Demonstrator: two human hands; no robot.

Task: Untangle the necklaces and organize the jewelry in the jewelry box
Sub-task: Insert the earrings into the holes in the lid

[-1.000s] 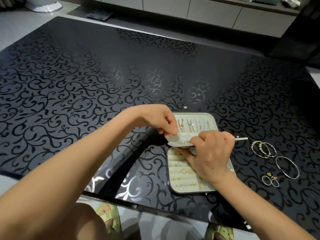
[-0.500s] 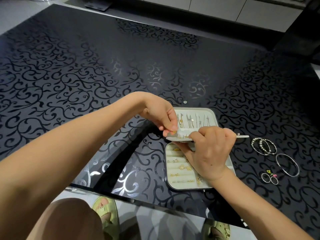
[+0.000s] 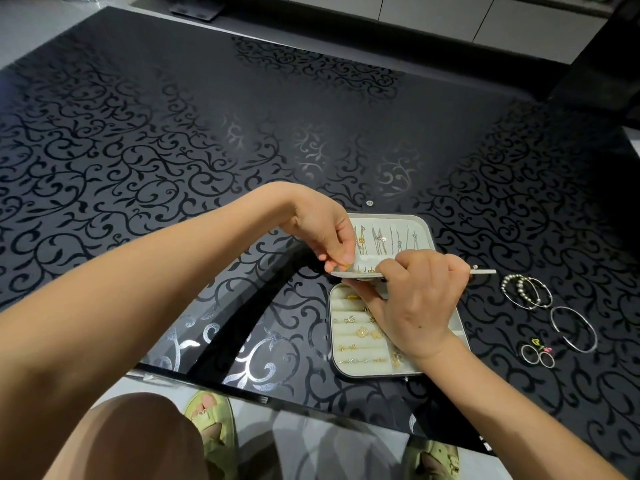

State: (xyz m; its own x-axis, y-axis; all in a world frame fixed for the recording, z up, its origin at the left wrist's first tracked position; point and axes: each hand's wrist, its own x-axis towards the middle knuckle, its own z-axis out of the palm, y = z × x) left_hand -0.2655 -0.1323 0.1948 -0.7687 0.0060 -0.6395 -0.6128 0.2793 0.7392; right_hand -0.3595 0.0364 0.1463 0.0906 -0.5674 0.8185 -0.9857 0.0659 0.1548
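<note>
Pinching a small gold piece (image 3: 346,264), the left hand (image 3: 323,233) fingers press together over the divider flap (image 3: 349,274), which the right hand (image 3: 415,306) grips with curled fingers above the open jewelry box (image 3: 333,341); bracelets (image 3: 526,292) lie at its three o'clock.

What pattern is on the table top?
Glossy black table top with a swirling vine-scroll pattern, in the head view.

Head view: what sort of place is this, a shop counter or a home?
Most likely a home, perhaps a dining area: a glossy black scroll-patterned glass table, plain pale flat-fronted cabinets along the far wall, and a light green open-toed sandal below the near edge.
</note>
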